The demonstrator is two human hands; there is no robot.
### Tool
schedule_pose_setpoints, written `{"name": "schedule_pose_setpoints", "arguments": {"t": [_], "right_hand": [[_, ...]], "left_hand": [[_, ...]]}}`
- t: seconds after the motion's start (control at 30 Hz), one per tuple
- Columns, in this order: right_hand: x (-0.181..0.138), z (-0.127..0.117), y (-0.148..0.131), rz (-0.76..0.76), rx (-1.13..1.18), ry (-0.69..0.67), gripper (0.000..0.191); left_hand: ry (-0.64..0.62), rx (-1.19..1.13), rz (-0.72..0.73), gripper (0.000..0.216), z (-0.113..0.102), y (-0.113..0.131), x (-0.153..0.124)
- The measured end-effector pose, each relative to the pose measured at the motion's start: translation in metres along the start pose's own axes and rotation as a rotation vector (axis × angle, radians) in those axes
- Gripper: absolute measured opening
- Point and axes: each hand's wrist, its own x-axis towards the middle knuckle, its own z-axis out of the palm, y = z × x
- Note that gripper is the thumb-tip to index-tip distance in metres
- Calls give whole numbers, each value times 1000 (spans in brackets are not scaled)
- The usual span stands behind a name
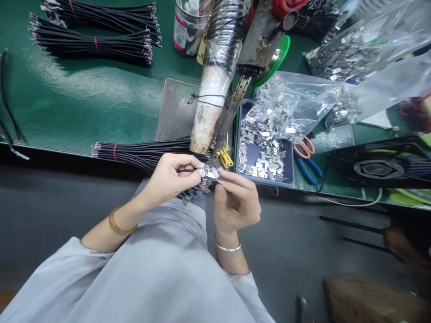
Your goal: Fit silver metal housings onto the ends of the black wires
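Black cable (186,170) lies sideways, pinched in our left fingers (191,179); rightward, a metal connector (213,173) meets our right fingers (235,179), grip unclear.

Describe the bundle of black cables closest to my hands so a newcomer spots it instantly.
Find the green table and follow its near edge to your left hand. Just left of that hand, the bundle of black cables lies along the edge, a red band near its left end. Unlike the other black bundles, farther back, it reaches right to your hand.
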Motion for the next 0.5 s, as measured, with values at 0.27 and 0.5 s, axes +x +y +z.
{"name": "schedule_pose_setpoints", "arguments": {"t": [0.27, 0.5], "right_hand": [[-7, 7, 4, 215, 126, 15, 6], [-2, 6, 5, -12, -89, -83, 17]], "left_hand": [[21, 54, 70, 12, -2, -2, 1], [81, 122, 118, 17, 3, -4, 0]]}}
